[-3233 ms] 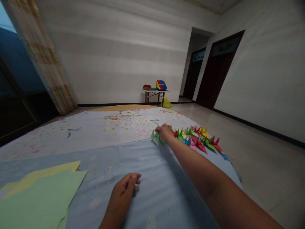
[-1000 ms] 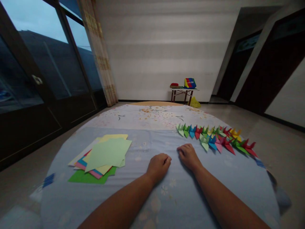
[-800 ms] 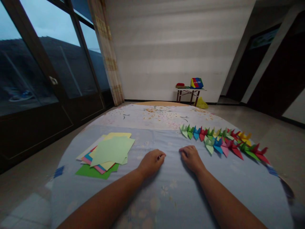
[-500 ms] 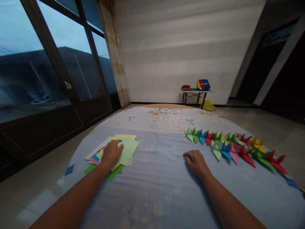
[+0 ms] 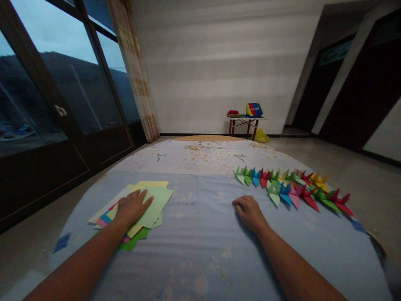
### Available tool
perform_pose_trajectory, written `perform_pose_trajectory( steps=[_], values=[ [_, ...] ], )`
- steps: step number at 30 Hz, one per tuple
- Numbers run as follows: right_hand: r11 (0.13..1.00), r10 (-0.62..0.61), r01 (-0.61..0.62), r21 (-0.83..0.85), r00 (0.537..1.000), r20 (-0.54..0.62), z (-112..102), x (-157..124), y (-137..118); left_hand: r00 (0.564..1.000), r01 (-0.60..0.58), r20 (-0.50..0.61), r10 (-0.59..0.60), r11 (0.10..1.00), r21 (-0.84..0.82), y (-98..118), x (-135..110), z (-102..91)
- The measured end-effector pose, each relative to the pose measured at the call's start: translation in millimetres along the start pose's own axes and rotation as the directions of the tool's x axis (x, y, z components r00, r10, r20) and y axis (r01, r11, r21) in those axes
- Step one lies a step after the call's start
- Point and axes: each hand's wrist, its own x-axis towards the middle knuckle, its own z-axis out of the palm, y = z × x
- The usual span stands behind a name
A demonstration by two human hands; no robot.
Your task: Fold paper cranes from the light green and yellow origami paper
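Note:
My left hand [image 5: 132,207] lies with fingers spread on a loose pile of coloured paper sheets [image 5: 158,200]. A pale green sheet is uppermost, with yellow, white, red, blue and darker green edges sticking out around it. My right hand [image 5: 249,211] rests on the tablecloth with its fingers curled in; whether anything is inside them is hidden. To the right of that hand stand two rows of folded paper cranes [image 5: 294,196] in green, blue, red, pink and yellow.
A light blue flowered cloth [image 5: 194,242] covers the round table. Blue tape [image 5: 62,242] marks the left edge, and more tape [image 5: 358,226] the right. By the far wall stands a small table [image 5: 247,118] bearing a colourful box [image 5: 254,110]; a yellow bag [image 5: 261,136] lies beneath.
The view has turned a little to the right, so everything sits further left. My left hand has flattened and spread its fingers on the paper pile. My right hand stays curled on the cloth.

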Motion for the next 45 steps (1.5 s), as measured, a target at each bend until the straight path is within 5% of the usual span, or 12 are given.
perform_pose_trajectory(
  steps=[7,12,17,30,35,39,45],
  values=[
    [0.999,0.035,-0.035,0.024,0.999,0.003,-1.0,1.0,-3.7,0.998,-0.047,0.042,0.043,0.995,0.083,-26.9,2.4,-16.2],
    [0.998,0.056,-0.056,0.030,0.998,-0.001,-4.7,2.1,-10.3,0.998,-0.064,0.034,0.060,0.993,0.103,16.0,33.4,-27.7],
    [0.997,0.077,-0.077,0.013,0.997,0.007,-7.0,4.2,-12.9,0.997,-0.026,0.082,0.014,0.988,0.153,56.7,55.5,-19.9],
    [0.997,0.078,-0.077,0.028,0.997,-0.011,-7.6,3.7,-14.4,0.996,-0.079,0.051,0.069,0.975,0.207,55.3,57.2,-16.4],
    [0.996,0.084,-0.083,0.032,0.996,-0.008,-7.0,4.1,-13.8,1.000,0.001,-0.031,0.002,0.995,0.098,51.1,51.0,-30.4],
    [0.996,0.083,-0.084,0.039,0.996,0.014,-7.9,3.0,-13.4,0.989,0.068,-0.118,-0.091,0.979,-0.190,48.4,42.5,-38.8],
    [0.994,0.088,-0.091,0.055,0.995,0.051,-7.7,1.6,-9.8,0.914,-0.061,-0.388,-0.116,0.908,-0.415,54.1,25.7,-38.5]
  ],
)
